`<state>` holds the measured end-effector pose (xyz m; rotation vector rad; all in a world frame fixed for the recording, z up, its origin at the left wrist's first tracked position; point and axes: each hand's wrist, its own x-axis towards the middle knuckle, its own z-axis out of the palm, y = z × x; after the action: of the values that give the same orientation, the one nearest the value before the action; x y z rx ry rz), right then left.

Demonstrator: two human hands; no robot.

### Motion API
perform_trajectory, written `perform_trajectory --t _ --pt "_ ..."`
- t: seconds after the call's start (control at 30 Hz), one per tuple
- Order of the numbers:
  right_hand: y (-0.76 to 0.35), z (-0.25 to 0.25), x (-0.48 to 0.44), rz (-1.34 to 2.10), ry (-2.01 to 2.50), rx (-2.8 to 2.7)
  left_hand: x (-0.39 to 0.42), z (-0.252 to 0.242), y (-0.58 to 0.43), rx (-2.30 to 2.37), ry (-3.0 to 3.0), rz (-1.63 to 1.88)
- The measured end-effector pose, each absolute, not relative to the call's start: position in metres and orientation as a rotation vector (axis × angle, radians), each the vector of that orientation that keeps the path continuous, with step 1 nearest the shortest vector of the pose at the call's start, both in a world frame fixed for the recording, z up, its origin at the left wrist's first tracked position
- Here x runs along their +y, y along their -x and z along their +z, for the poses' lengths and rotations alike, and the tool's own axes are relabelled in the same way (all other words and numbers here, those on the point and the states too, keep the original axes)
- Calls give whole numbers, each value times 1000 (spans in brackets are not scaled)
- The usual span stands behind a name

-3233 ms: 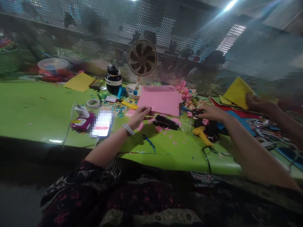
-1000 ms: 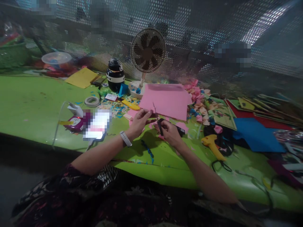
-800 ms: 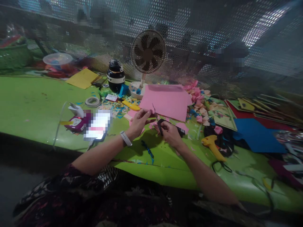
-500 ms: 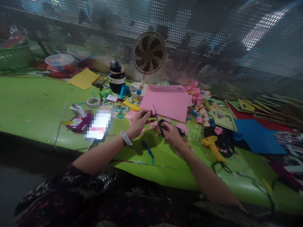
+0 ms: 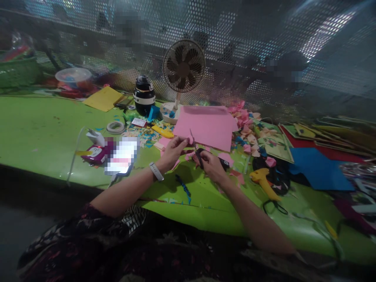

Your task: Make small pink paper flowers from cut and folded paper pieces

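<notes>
My right hand [image 5: 212, 164] is wrapped round the black handles of a pair of scissors [image 5: 199, 156], whose blades point up and away from me. Between thumb and fingers, my left hand [image 5: 174, 150] pinches a small piece of pink paper [image 5: 190, 140] right beside the blades. Just beyond both hands lies a large sheet of pink paper [image 5: 207, 127]. Pink scraps [image 5: 237, 177] are scattered on the green table [image 5: 205, 196] around and under the hands. A dark blue twisted strip [image 5: 184, 188] rests on the table nearer to me.
A fan [image 5: 183, 68] and a black bottle-like container [image 5: 144, 96] stand at the back. To the left are a lit phone [image 5: 122, 155] and a tape roll [image 5: 115, 127]. A yellow glue gun [image 5: 264, 182] and blue sheet [image 5: 320, 168] lie to the right.
The pink piece in my left hand shows more clearly against the scissor blades. Both hands and the scissors have hardly moved.
</notes>
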<state>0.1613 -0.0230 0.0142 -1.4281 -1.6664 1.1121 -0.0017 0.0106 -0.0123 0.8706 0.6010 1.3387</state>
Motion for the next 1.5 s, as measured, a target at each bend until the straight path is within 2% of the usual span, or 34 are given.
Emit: perform_trajectory --t 1.03,1.3,1.5 --pt "-161 14 -22 1088 1409 -1652 15 -13 1 667 -821 1371" --pt "-175 12 -11 949 1396 -1649 15 -7 6 740 -812 1343" --pt "-220 22 20 663 1543 -1592 16 -4 8 760 -717 1304"
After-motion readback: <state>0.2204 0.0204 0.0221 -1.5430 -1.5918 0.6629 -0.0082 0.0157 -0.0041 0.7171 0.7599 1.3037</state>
